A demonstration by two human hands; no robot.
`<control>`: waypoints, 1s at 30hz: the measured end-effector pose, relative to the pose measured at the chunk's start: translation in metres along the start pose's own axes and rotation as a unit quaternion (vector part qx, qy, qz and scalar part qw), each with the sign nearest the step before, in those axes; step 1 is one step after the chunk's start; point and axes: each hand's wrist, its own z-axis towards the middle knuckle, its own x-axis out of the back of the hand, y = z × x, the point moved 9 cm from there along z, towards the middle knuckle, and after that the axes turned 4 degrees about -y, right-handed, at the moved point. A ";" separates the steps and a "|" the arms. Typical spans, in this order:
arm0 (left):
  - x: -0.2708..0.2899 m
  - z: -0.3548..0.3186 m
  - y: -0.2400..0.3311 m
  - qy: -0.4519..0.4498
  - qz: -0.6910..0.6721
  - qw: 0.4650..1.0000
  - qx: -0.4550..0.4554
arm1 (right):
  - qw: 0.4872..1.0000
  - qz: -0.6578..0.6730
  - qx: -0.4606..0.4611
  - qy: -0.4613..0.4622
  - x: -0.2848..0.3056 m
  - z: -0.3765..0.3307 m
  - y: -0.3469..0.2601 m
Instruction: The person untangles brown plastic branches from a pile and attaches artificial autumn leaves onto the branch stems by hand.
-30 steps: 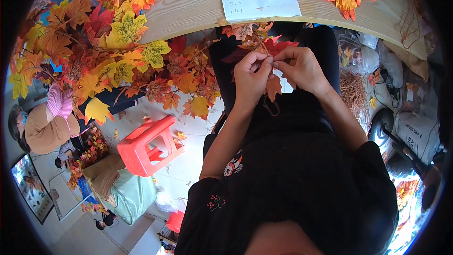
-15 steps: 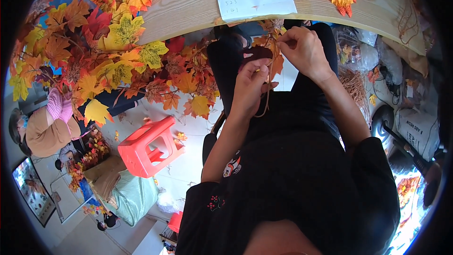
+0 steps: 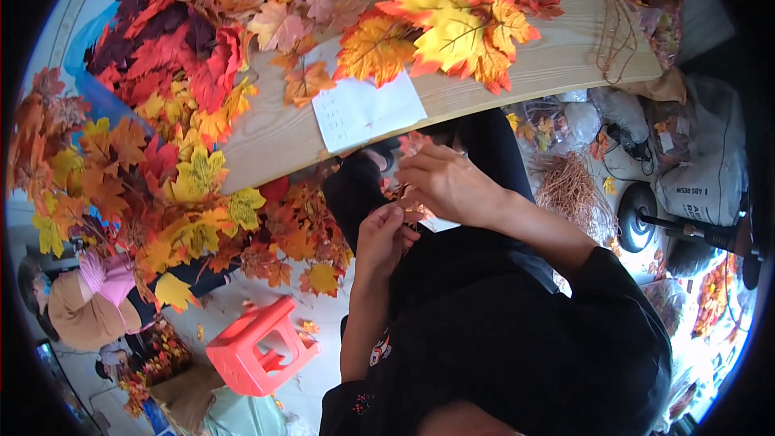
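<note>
Head view looks down on a person in a black top, seated at a pale wooden tabletop heaped with artificial maple leaves in orange, yellow and red. Both bare hands meet over the lap, just below the table's near edge. Left hand is raised with its fingers curled and pressed together, pinching the lower part of a small cluster of reddish-orange fabric leaves. Right hand lies just above and to the right of it, fingers bent and closed on the same cluster from the other side; the two hands touch or nearly touch around it. Most of the cluster is hidden by the fingers, so its stem cannot be made out. A white paper sheet with handwriting lies on the table edge just above the hands. More leaf sprays hang at the left. On the floor below stands a red plastic stool, and a bundle of thin brown wire stems lies to the right, near white sacks
</note>
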 end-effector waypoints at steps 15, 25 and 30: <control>-0.004 0.017 0.010 0.061 -0.064 0.995 -0.053 | 0.880 -0.215 -0.396 0.146 0.204 0.035 0.350; 0.003 0.012 0.010 0.108 -0.130 0.985 -0.031 | 0.887 -0.194 -0.317 0.275 0.247 0.065 0.193; 0.012 0.007 0.021 0.125 -0.176 0.974 -0.073 | 0.943 -0.242 -0.203 0.102 0.211 0.032 0.098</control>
